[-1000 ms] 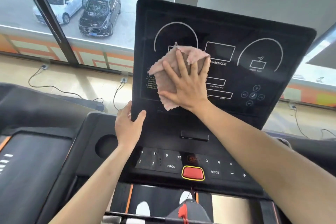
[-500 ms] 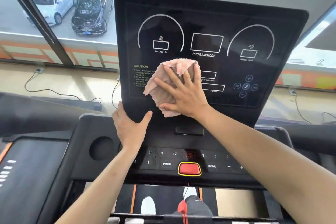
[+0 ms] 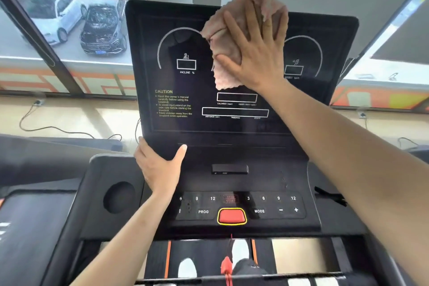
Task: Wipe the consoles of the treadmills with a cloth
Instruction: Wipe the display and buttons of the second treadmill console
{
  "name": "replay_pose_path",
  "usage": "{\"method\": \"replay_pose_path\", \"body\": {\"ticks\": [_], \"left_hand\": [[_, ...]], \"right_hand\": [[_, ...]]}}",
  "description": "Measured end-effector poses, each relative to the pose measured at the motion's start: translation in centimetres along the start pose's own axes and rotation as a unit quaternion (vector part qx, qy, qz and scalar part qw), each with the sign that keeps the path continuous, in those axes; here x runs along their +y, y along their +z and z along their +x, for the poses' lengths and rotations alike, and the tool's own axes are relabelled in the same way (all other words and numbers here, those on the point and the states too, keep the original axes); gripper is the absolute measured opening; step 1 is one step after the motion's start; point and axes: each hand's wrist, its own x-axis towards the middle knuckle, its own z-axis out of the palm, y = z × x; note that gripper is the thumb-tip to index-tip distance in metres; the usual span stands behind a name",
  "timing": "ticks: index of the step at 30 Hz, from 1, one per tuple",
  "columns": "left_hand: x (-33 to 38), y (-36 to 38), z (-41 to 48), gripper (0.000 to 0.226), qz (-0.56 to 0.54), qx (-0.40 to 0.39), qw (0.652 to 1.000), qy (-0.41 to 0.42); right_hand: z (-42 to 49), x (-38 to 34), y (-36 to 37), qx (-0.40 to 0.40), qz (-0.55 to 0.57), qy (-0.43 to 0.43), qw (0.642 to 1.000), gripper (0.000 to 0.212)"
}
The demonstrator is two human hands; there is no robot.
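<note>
The black treadmill console stands upright in front of me, with white dial outlines and a CAUTION text on its screen. My right hand lies flat on a pink cloth and presses it against the top middle of the screen, reaching the upper edge. The cloth hides the centre display box. My left hand grips the screen's lower left corner, thumb on the front face. Below sits the button panel with a red stop button.
A round cup holder sits left of the button panel. A red safety cord hangs below the stop button over the belt. Another treadmill's deck lies at the left. Windows behind show parked cars; power cables trail along the floor.
My right hand has slid the cloth from the screen's lower middle up to its top edge. My left hand stays on the lower left corner.
</note>
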Motion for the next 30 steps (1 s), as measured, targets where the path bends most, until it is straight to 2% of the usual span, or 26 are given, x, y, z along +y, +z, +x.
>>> {"method": "replay_pose_path", "body": {"ticks": [6,15,22,24,26,30], "left_hand": [[0.0,0.1,0.0,0.117,0.008,0.0,1.0,0.004],[0.2,0.6,0.0,0.115,0.015,0.005,1.0,0.008],[-0.1,0.5,0.0,0.113,0.053,0.015,0.998,0.023],[0.1,0.5,-0.6,0.109,0.084,0.033,0.994,0.055],[0.3,0.9,-1.7,0.103,0.105,0.05,0.986,0.119],[0.1,2.5,-3.3,0.067,0.124,0.022,0.931,0.343]], "right_hand": [[-2.0,-0.6,1.5,0.012,0.001,0.015,1.0,0.078],[-14.7,-3.6,7.2,-0.018,-0.004,-0.052,0.998,0.075],[-15.5,-3.4,7.7,0.008,0.005,-0.071,0.997,0.076],[-14.6,-2.6,7.3,0.015,0.003,-0.062,0.998,0.076],[-12.9,-1.5,6.5,0.014,-0.001,-0.027,1.0,0.078],[-8.2,1.4,4.2,0.033,-0.004,0.052,0.998,0.08]]}}
